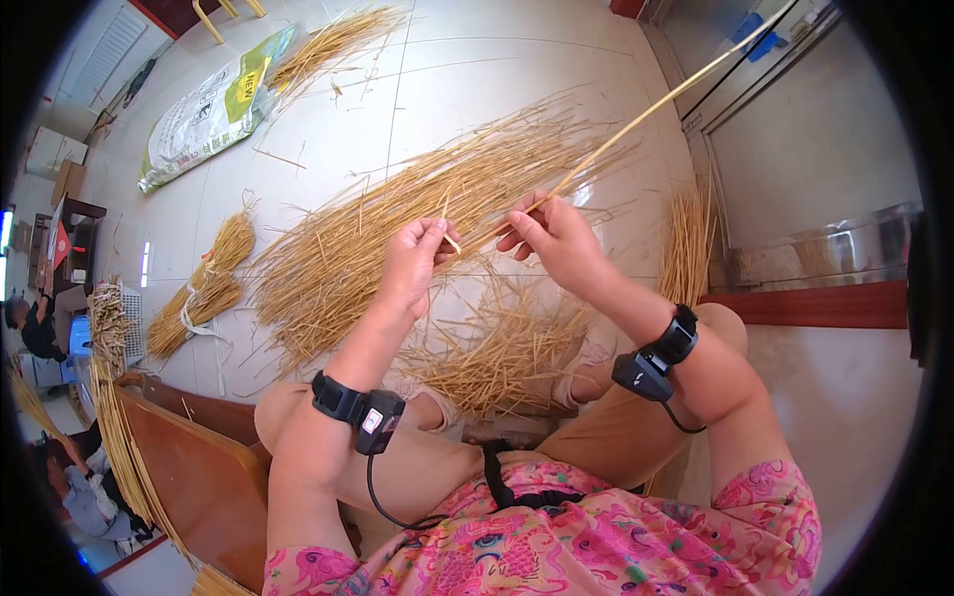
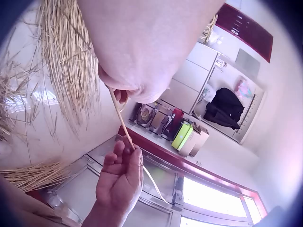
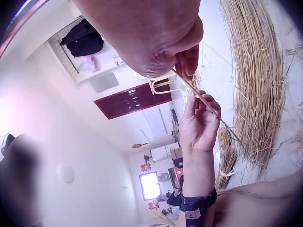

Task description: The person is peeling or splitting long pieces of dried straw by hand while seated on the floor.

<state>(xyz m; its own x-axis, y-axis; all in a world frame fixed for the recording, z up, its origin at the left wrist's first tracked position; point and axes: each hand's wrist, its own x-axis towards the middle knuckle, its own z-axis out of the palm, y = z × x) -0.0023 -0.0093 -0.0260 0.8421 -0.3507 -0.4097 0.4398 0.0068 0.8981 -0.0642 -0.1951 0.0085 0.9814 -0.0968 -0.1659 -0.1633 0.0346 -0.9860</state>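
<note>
In the head view a long pale straw slants up to the right from the right hand, whose thumb and fingers pinch it near its lower end. The left hand is close by on the left, pinching a short piece of straw between thumb and fingertips. In the left wrist view the straw runs between both hands, the right hand lying lower. The right wrist view shows the straw crossing the fingers of the left hand.
A wide layer of straw covers the floor ahead, with broken stalks between the feet. A tied bundle, a printed sack and a wooden bench are on the left; a glass door is on the right.
</note>
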